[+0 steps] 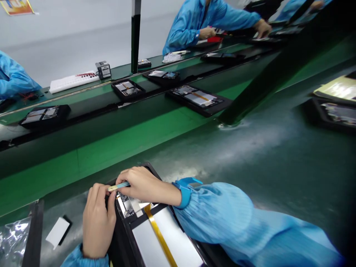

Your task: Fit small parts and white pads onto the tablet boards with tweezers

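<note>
Head camera view: a dark green counter (267, 163) fills much of the scene, with a bright green panel (139, 148) running diagonally behind its near work area. Beyond that lies a dark strip (94, 98) carrying several opened flat devices, and a co-worker in blue (189, 27) stands on its far side. On the near counter, bottom centre, another opened device (147, 235) lies in front of the wearer, showing silver panels and exposed electronics. Both hands are over its upper left end. The right hand (141, 187) grips a slim stick between thumb and fingers; the left hand (97, 220) is curled, its fingertips at the stick's pale end, though whether they grip it I cannot tell. A gold ribbon (160, 235) crosses the device. Left of the left hand lies a white card (58, 230). Smallest is the blue-and-cream stick (122, 185).
</note>
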`<state>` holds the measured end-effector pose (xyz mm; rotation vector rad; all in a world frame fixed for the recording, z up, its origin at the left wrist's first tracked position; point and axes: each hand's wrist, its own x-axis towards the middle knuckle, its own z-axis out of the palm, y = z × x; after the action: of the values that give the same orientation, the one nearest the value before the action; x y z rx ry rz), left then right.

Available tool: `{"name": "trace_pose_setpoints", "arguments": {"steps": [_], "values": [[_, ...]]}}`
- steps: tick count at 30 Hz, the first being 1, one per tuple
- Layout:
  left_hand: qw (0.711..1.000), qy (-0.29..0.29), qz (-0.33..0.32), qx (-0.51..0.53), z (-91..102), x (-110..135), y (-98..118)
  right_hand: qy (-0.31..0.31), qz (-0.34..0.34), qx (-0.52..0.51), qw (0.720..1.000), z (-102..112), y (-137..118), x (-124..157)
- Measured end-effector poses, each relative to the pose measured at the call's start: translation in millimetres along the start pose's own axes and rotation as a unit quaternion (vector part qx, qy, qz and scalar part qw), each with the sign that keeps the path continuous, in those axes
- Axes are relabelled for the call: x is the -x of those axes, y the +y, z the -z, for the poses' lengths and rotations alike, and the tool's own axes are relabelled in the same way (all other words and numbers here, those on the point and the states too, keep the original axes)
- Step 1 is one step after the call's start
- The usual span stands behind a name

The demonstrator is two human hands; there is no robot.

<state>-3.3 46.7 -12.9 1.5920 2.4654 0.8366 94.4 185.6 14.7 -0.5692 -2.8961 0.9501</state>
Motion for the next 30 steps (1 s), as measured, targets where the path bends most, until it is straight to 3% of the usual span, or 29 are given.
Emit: {"name": "trace_pose_setpoints", "arguments": {"steps": [11,19,26,30], "values": [[0.989,0.063,-0.082,-0.11,-4.4,1,-1,-0.003,-0.007,-0.002,1.0,1,-1,1],[0.982,0.05,-0.115,-0.138,-3.5,-2,3,0.002,-0.021,-0.004,1.0,1,-3,2],[0.992,0.076,-0.051,-0.083,44.3,5,1,0.01,-0.014,-0.014,1.0,-2,-2,1],[0.998,0.041,-0.009,-0.053,59.4,8,5,0.02,-0.022,-0.01,1.0,-3,-2,0]]}}
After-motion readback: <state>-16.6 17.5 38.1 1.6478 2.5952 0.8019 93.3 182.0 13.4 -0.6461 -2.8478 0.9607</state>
